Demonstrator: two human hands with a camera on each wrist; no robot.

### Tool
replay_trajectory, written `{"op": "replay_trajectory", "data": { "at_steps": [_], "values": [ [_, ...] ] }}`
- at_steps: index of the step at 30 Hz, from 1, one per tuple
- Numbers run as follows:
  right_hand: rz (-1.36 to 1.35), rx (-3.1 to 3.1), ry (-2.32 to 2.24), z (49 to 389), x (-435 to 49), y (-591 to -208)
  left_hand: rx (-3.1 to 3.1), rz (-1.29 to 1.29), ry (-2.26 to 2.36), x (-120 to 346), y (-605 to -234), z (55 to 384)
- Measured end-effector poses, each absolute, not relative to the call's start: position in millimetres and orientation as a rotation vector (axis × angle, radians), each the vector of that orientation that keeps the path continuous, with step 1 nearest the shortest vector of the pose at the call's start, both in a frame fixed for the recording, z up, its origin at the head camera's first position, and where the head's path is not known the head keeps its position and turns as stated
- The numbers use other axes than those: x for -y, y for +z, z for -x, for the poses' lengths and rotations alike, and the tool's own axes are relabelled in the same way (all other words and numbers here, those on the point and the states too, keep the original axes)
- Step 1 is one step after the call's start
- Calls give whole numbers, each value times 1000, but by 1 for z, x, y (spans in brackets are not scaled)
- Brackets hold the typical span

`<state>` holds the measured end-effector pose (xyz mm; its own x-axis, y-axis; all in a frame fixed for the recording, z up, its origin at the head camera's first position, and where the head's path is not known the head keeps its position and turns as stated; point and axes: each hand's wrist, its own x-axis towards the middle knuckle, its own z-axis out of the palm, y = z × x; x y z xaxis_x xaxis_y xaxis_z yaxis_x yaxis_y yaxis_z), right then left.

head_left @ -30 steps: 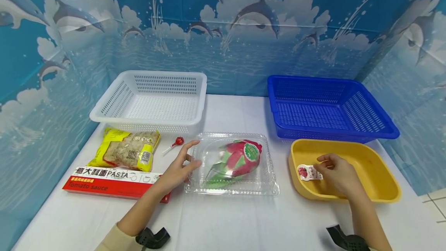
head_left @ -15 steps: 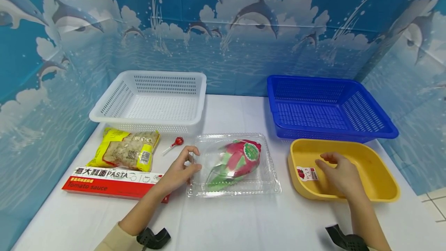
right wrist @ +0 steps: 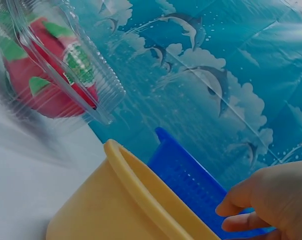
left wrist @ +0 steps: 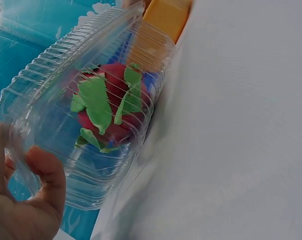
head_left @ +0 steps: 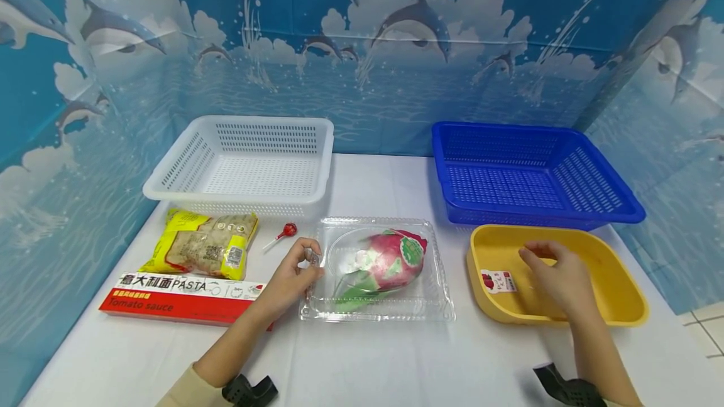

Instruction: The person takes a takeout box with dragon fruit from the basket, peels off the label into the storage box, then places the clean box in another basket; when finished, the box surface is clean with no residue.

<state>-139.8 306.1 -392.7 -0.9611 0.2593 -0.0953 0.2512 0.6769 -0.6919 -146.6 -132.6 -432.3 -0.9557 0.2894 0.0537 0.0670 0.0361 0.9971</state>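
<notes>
At the middle of the table, a clear plastic clamshell box encloses a red-and-green dragon fruit with a round green sticker. My left hand pinches the box's left edge between thumb and fingers, which the left wrist view shows close up around the rim. My right hand is over the yellow basin, its fingers loosely bent with nothing between them. A small white packet with a red fruit picture lies in the basin, to the left of that hand.
A white basket stands at the back left and a blue basket at the back right. Left of the box are a yellow bag of noodles, a red lollipop and a pasta box. A dolphin-print curtain encloses the table.
My right hand has left the packet in the basin and drawn back slightly to the right. My left fingers have bent onto the box's edge. The dragon fruit looks slightly turned inside the box.
</notes>
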Motion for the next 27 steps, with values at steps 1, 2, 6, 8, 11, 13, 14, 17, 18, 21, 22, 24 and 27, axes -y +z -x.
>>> {"op": "replay_trajectory", "data": {
  "at_steps": [1,2,6,8,11,13,14,17,18,21,22,24,27],
  "values": [
    [416,2857,1183,140,-307,-391,-2137,-363,2045,132,-432,146],
    [399,2849,1179,141,-307,-390,-2133,-356,2051,132,-431,146],
    [343,2803,1145,145,-311,-385,-2121,-343,2067,131,-431,146],
    [334,2775,1124,148,-313,-383,-2115,-338,2072,131,-431,146],
    [360,2729,1126,154,-316,-378,-2114,-319,2087,131,-431,145],
    [396,2698,1129,159,-318,-375,-2118,-307,2098,130,-430,145],
    [413,2679,1140,161,-319,-373,-2119,-301,2104,130,-430,145],
    [466,2615,1177,166,-323,-369,-2128,-294,2117,130,-429,144],
    [482,2588,1192,168,-324,-368,-2128,-294,2123,130,-429,144],
    [543,2521,1234,172,-327,-366,-2135,-302,2144,129,-427,144],
    [563,2505,1245,173,-328,-366,-2140,-306,2151,129,-426,143],
    [607,2479,1264,176,-330,-365,-2143,-318,2173,129,-424,143],
    [679,2457,1277,180,-332,-365,-2146,-341,2199,128,-421,143]
  ]
}}
